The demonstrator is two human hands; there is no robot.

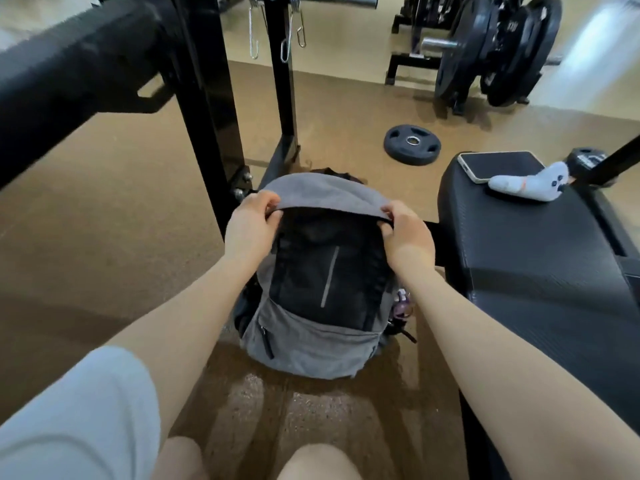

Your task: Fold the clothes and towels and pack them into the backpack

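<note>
Head view. Backpack (311,299) stands on the floor (104,237) at centre, just in front of the person's knees, grey with a black front panel. Left hand (251,225) pinches the grey top flap at about 10 o'clock from the pack's middle; right hand (403,230) pinches the same flap edge at about 2 o'clock. Both sets of fingers are curled round the fabric. Whether the main compartment is open or zipped cannot be told; the inside is not visible.

Progress, as a judgement: late stage or closing up. No loose clothes or towels show on the floor. One pair of socks (533,183) lies on the black padded worktop (536,271) at 2 o'clock, touching a phone (498,166); the socks likely remain to be packed. A small purple item sits at the pack's right side, too small to name.

Room: a gym. Tan speckled floor, black rack uprights (204,133) at 11 o'clock, a weight plate (412,144) flat on the floor at 1 o'clock, loaded plates (498,50) further back.
</note>
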